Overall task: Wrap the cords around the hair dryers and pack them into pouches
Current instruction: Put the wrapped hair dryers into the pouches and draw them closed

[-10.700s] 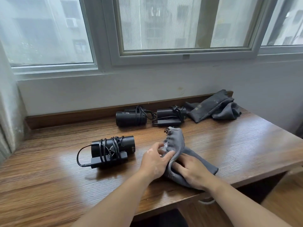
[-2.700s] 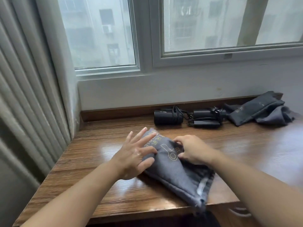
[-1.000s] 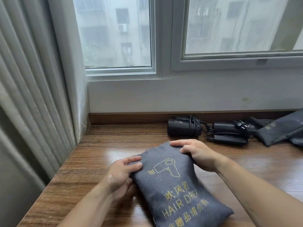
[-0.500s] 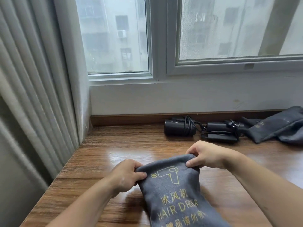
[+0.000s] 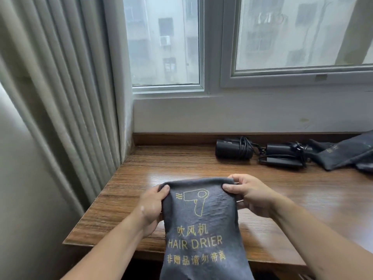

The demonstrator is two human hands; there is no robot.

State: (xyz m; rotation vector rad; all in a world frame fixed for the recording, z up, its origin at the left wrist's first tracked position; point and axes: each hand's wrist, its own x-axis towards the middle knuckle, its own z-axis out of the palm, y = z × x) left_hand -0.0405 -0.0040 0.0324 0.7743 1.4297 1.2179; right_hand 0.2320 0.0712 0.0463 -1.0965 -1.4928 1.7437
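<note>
Wooden surface point(image 5: 181, 168) under the window. Grey "HAIR DRIER" pouch point(image 5: 201, 219) held up over its near edge, printed side facing the person. Spare pouches point(image 5: 343, 156) lie far right by the wall, two cord-wrapped hair dryers point(image 5: 234, 151) just beside them. Left hand point(image 5: 151, 207) and right hand point(image 5: 252, 196) each pinch a top corner of the pouch, fingers curled

a wooden desk point(image 5: 181, 164) with a glossy, streaked grain stands against a white wall point(image 5: 222, 116) under a white-framed window point(image 5: 212, 57). pale pleated curtains point(image 5: 60, 98) hang at the desk's left edge. a low wooden strip point(image 5: 171, 139) runs along its back edge. grey daylight comes through the glass, where hazy apartment blocks point(image 5: 165, 43) show, and glints on the desktop.
</note>
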